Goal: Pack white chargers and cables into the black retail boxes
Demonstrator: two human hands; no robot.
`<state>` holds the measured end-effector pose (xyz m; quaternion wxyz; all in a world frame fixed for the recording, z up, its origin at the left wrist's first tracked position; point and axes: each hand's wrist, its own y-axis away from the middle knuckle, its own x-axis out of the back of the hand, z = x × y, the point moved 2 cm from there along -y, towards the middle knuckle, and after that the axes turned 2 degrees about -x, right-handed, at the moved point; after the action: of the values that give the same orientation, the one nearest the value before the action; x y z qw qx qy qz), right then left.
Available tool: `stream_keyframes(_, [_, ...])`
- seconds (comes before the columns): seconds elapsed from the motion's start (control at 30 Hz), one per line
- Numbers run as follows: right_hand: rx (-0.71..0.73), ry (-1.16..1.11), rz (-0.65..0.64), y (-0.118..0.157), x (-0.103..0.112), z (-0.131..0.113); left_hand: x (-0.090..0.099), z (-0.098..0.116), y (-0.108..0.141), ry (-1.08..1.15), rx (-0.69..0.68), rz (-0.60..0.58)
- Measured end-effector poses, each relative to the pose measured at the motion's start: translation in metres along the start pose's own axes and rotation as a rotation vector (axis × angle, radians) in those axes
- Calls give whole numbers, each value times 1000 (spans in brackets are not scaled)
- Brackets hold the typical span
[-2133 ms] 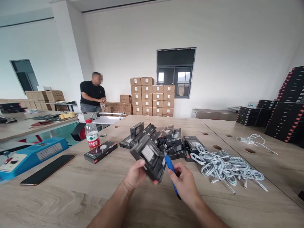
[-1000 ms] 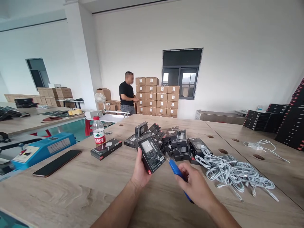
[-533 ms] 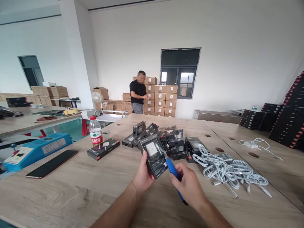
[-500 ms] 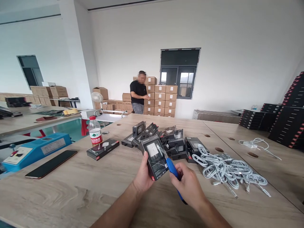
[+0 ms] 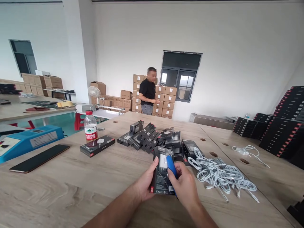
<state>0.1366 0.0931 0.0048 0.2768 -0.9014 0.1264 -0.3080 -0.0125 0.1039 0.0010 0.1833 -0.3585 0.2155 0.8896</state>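
My left hand (image 5: 145, 186) is closed around the left side of a black charger box (image 5: 161, 183). The box is tilted up above the table, with a white charger showing on its face. In my right hand (image 5: 185, 185) is a blue utility knife (image 5: 171, 164), its front end lying over the box's right side. Its blade is hard to make out here. Behind the box lies a heap of similar black boxes (image 5: 149, 136), some stacked on each other. A tangle of white charging cables (image 5: 218, 172) spreads to the right of my right hand.
On the left stand a water bottle (image 5: 90, 126), a single black box (image 5: 97, 146), a phone (image 5: 40, 158) and a blue machine (image 5: 35, 141). Tall stacks of black boxes (image 5: 282, 133) rise at the right. A person (image 5: 147, 91) stands by brown cartons (image 5: 169, 98) at the back.
The box and both hands have shifted right and slightly down in view, and the box is more upright. The knife has moved along. The person at the back has turned and moved right.
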Motion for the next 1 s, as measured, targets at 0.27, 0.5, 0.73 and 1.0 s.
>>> stream_keyframes(0.27, [-48, -50, -62, -1, -4, 1, 0, 0, -3, -1, -138, -54])
stream_keyframes(0.5, [-115, -79, 17, -9, 9, 4, -5, -24, 0, -44, -85, -89])
stream_keyframes(0.73, [-103, -161, 170, -29, 49, 24, -1, -32, 1, -43, 34, -68])
stream_keyframes(1.0, [-82, 61, -543, -13, 48, 33, 22, 53, 14, 193, -294, -49])
